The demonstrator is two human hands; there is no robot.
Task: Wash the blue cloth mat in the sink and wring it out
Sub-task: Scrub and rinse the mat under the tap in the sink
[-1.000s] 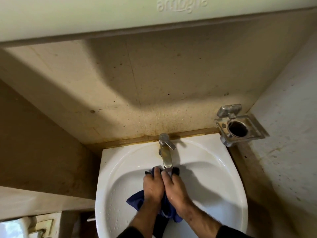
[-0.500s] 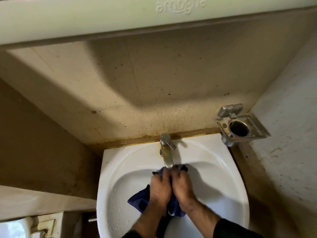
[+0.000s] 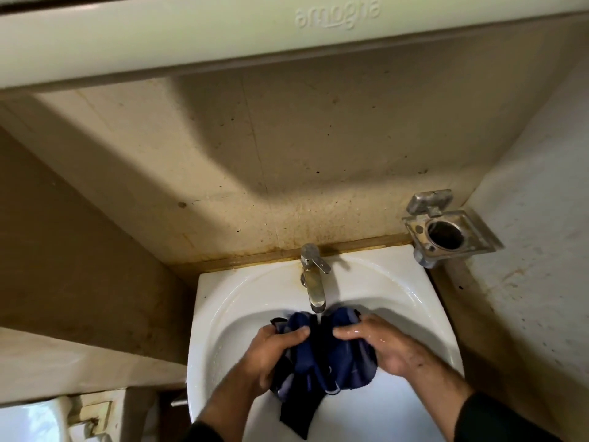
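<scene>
Head view: mat [image 3: 322, 355] bunched btwn both hands over the sink [image 3: 424, 317], just under the tap [image 3: 314, 282]. Left grip [image 3: 274, 355] closed on its left lobe, right grip [image 3: 379, 349] closed on the right lobe; each thumb on top, wrists angled inward. The bundle's long axis runs left-right from grip to grip, w/ a dark tail hanging down toward the person. Neither hand is nearer. Likely rubbing or starting a wring; a twist would run along that axis.

dark long sleeves [image 3: 497, 419], bare wet hands
</scene>
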